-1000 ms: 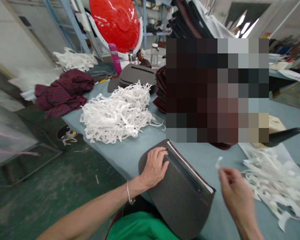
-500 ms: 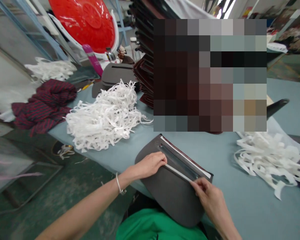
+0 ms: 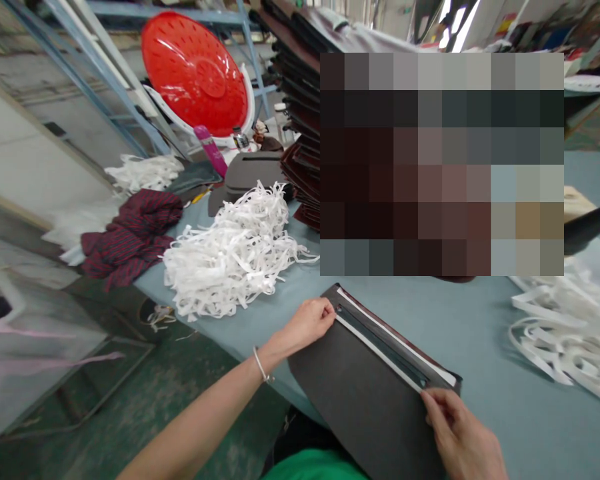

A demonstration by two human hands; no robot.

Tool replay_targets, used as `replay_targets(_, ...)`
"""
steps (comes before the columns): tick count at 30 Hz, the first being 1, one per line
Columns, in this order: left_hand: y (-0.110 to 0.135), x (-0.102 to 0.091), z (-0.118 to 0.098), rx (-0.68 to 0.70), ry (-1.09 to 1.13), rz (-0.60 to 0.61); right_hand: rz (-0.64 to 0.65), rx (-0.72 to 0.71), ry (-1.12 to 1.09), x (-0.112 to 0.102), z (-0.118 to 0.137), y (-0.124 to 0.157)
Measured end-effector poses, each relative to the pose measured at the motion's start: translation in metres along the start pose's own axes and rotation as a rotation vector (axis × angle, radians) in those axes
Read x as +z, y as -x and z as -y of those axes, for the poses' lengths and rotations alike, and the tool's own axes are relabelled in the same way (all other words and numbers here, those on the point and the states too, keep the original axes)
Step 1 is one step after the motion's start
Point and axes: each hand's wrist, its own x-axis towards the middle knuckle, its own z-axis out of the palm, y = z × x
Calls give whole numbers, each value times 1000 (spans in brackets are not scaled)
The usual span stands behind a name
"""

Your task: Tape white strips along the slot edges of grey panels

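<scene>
A dark grey panel point(image 3: 375, 387) with a rounded lower part lies across the table's near edge, its bottom cut off by the frame. Near its upper edge runs a long narrow slot point(image 3: 380, 343), and a white band point(image 3: 405, 338) borders that edge. Pinched at its left end by my left hand point(image 3: 313, 323), a thin white strip point(image 3: 380, 352) stretches straight along the slot's lower side. My right hand point(image 3: 463, 427) grips the strip's other end between thumb and fingers, close to the panel's right side.
A heap of white strips point(image 3: 235, 257) sits at left on the blue-grey table point(image 3: 505, 427), and looser white strips point(image 3: 563, 333) lie at right. Behind stand a tall stack of dark brown pieces point(image 3: 300, 153), a striped cloth point(image 3: 135, 230) and a red basin point(image 3: 195, 77). A blurred-out block hides the back middle.
Both hands have brought the white strip up from lower on the panel to the slot's lower side. The view has also shifted, so things appear farther right and lower.
</scene>
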Motion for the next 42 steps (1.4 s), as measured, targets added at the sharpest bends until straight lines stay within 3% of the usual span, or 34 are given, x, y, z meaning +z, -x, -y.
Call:
replay_targets(18,-13,3,3,-43,-71,-26,61,81,9,4,-12,-3)
replay_targets(28,-11,8,1,-52,-139,-62,48,143,16,3,-3,-1)
replay_targets(36,10,35,3,261,-309,-285,-61,156,-73,1,11,1)
replay_targets(42,33,36,0,371,-444,-190,-93,174,-55,-2,14,1)
